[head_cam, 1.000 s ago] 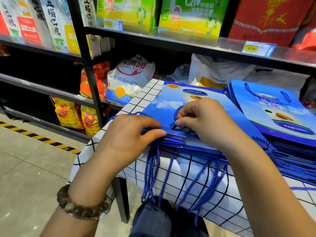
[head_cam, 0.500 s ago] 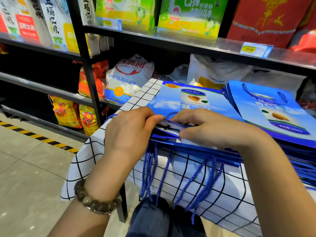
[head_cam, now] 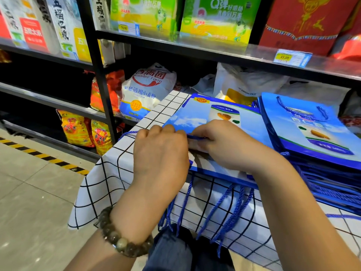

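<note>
head view: the blue paper bag [head_cam: 195,117] lies flat on top of a stack [head_cam: 224,178] of like bags, at the near left of a table under a checked cloth [head_cam: 109,173]. the left hand [head_cam: 160,153] sits knuckles up at the bag's near edge, its fingers curled down tight over that rim and gripping it; the thumb is hidden. the right hand [head_cam: 224,145] lies on the bag just beside it, fingers bent, their tips pinching the cord handle [head_cam: 195,137], a short length of which shows between the two hands.

the bag is glossy, printed with sky, clouds and a carton, and edged in darker blue. its cord is twisted rope. more such cords [head_cam: 220,208] hang off the table's front edge from the bags below.

a second stack [head_cam: 312,133] of the same bags lies just right, fanned and overlapping. the cloth is white with a thin black grid and drapes softly. a bead bracelet [head_cam: 125,237] of round, dull brown beads circles the left wrist. behind, a dark metal shelf [head_cam: 195,49] bears a white flour sack [head_cam: 144,90] below and a yellow price tag [head_cam: 291,57] on its edge.
</note>
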Tool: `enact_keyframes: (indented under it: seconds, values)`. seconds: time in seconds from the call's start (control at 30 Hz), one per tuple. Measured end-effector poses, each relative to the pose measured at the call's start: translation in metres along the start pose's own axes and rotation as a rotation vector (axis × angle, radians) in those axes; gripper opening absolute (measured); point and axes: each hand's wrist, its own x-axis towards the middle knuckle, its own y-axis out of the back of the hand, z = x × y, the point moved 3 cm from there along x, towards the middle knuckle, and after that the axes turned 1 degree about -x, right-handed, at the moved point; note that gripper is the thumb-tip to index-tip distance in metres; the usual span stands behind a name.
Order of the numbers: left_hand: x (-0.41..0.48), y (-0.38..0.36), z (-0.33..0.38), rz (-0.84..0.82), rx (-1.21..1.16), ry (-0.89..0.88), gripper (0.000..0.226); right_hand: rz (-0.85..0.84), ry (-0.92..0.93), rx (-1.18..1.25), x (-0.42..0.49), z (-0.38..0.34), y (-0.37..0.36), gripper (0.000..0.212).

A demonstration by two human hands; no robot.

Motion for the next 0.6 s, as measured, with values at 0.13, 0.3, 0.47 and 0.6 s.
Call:
enact_keyframes:
  seconds: [0.13,0.3,0.47,0.6]
  values:
    - [0.002,-0.004,-0.007,-0.061,-0.110,-0.062,0.012,0.022,-0.033,0.022,-0.002,0.005,0.000,0.019]
    - [-0.001,0.000,-0.015,-0.122,-0.405,-0.104,0.020,0.102,-0.053,0.041,-0.008,0.019,-0.004,0.023]
    - [0.002,0.000,-0.031,-0.050,-0.768,0.158,0.009,0.223,-0.083,0.194,-0.028,0.021,-0.013,0.011]
    - [0.019,-0.009,-0.024,-0.242,-0.715,0.140,0.013,0.320,-0.053,0.140,-0.038,0.021,-0.027,0.008]
